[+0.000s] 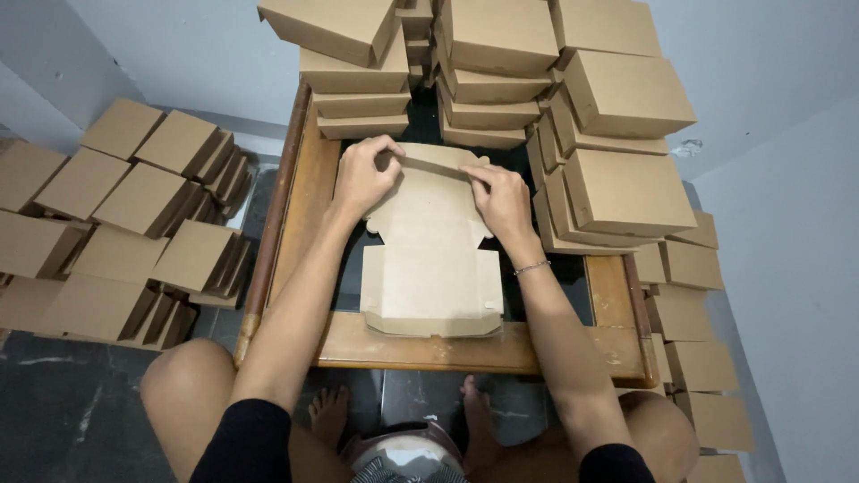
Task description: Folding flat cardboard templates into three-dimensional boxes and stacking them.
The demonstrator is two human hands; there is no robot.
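Both hands, left hand (362, 174) and right hand (501, 201), pinch the far flap of the flat box blank (429, 268) on the counter (447, 351); uneven pressure risks a crooked crease, and the leaning box stacks (617, 143) beside the blank could topple.

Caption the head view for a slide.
Left hand and right hand fold the far flap of a flat brown cardboard box blank amid stacked boxes.

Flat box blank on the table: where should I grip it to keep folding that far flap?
Probably the far flap of the flat cardboard blank, pinched at both ends from above. The left hand and right hand already sit there; that strip is raised along its crease, while the near part lies flat on the wooden table.
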